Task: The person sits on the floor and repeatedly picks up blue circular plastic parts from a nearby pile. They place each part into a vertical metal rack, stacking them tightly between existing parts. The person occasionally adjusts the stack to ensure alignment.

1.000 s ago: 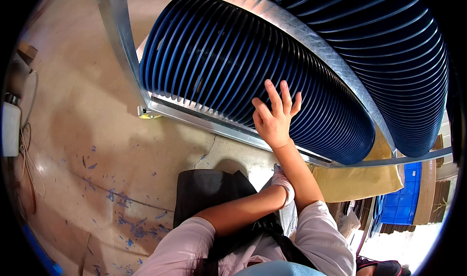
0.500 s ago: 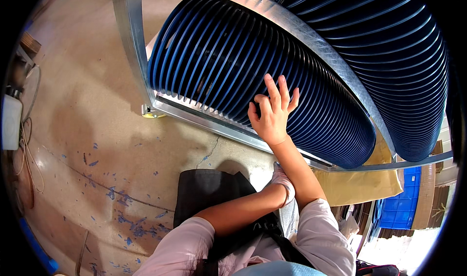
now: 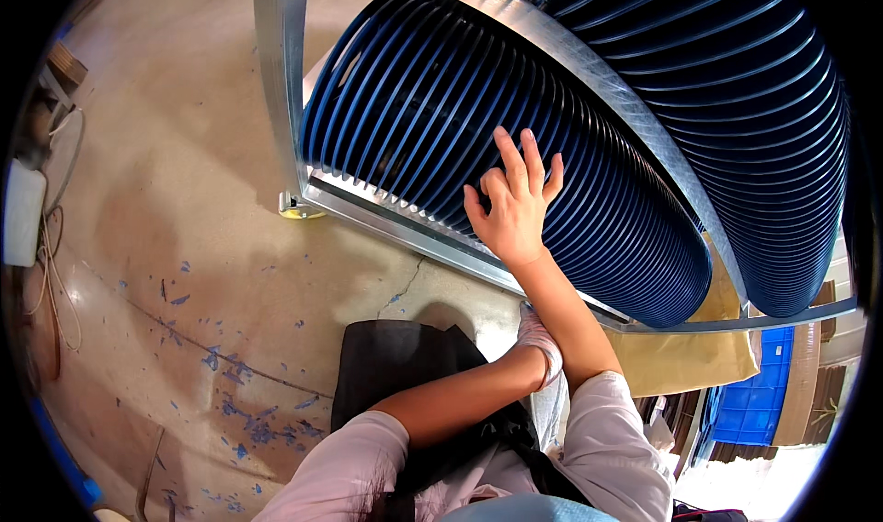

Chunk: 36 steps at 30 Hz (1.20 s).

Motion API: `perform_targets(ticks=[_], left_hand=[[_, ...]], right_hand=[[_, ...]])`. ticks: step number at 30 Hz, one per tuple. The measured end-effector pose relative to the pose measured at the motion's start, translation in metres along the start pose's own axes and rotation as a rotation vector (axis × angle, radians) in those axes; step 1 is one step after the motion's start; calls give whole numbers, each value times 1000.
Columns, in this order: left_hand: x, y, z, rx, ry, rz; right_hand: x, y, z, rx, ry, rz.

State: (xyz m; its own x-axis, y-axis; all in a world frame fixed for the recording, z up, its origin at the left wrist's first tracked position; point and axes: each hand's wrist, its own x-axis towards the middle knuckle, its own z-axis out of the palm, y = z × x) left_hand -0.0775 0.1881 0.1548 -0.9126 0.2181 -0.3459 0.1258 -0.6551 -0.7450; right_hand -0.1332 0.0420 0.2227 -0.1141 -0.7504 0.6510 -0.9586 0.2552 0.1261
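Note:
My right hand (image 3: 513,217) reaches forward and lies flat, fingers apart, on the curved outer edges of a long row of dark blue ribbed discs (image 3: 441,126). The discs stand on edge, packed closely, inside a grey metal frame (image 3: 386,223). A second row of the same blue discs (image 3: 763,126) fills the frame's far right side. My left forearm crosses my body, and my left hand (image 3: 539,340) is tucked behind my right forearm. Only a white covering or cloth shows there, so its fingers are hidden.
Blue flecks dot the bare concrete floor (image 3: 184,246). A white box with cables (image 3: 23,214) sits at the far left. Tan sheet material (image 3: 685,356) lies under the frame's near right end, with blue crates (image 3: 750,407) beyond. A black fabric piece (image 3: 395,366) hangs in front of me.
My right hand stays on the blue discs; its fingers have drawn slightly closer together. The view has shifted a little, so the frame's corner sits further right.

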Motion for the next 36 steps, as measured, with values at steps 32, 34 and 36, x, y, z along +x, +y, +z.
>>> perform_targets(ticks=[32,34,36], left_hand=[[-36,-1,57,231,81,91],[-30,3,58,166,100,88],[-25,7,56,136,90,91]], right_hand=[[43,-17,9,70,-51,-136],[49,-21,11,100,-28,-120],[54,-24,13,105,-40,-98]])
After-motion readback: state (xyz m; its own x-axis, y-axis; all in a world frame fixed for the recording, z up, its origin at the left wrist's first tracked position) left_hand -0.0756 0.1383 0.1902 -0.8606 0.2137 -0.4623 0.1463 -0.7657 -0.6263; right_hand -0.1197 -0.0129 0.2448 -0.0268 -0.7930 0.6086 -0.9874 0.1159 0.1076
